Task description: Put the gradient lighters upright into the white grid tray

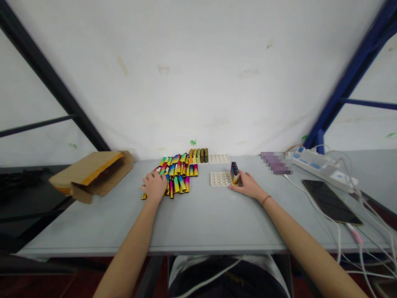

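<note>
A spread of shiny rainbow-coloured, lighter-sized tubes (181, 182) lies on the grey table, left of centre. Over its left edge rests my left hand (155, 185), fingers apart and bent down onto the tubes; I see none lifted. Right of centre sits a white tray (221, 179) with rows of round wells. One row of black-topped tubes (235, 174) stands upright along its right end. My right hand (246, 185) closes around that end, thumb at the tray's front corner and fingers behind the row. The palm hides part of the tubes.
Behind stand upright gold-topped tubes (198, 155) beside a second white tray (219, 159). An opened cardboard box (89, 171) lies left. At right are a phone (331, 201), a power strip (322, 167), a pixelated purple item (277, 163) and loose white cables (310, 200).
</note>
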`<state>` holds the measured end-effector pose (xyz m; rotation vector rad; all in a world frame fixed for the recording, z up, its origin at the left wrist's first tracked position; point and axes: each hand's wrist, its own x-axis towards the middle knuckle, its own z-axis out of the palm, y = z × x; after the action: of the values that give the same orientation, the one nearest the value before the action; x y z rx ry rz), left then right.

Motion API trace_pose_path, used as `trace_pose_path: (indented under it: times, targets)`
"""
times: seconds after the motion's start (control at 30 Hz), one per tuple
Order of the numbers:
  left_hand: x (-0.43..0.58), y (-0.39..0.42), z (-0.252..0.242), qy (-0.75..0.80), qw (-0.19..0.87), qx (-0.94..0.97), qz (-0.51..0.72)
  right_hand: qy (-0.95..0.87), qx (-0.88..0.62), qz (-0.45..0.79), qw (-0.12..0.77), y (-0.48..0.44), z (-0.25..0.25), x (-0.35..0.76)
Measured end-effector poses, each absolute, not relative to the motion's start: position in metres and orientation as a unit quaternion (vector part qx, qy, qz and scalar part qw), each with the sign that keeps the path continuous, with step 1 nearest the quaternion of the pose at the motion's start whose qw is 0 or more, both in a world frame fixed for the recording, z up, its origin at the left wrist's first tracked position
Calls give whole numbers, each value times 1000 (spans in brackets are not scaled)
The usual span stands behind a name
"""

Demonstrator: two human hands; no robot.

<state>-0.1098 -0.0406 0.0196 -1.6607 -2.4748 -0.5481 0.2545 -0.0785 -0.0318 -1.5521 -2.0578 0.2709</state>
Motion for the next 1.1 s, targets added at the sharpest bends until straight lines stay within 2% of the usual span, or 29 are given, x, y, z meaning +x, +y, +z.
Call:
trace_pose_path:
  times: [0.27,0.5,0.63,0.8,1.1]
  targets:
    - [-118,-38,21,-776,3,-599,-198,-759,-577,101,284,-80,-32,254]
    - [-141,-23,14,-700,31,-689,-186,-760,-569,95,298,-78,-35,254]
    - [-165,-36,13,-588,10,-799,-130,-761,-568,96,297,-77,-36,254]
    - [-182,-69,1,-531,-1,-847,-33,-763,-571,101,284,-77,-35,255]
    - [-179,-44,-13,-480,41,-867,-130,-759,-569,92,302,-77,-38,255]
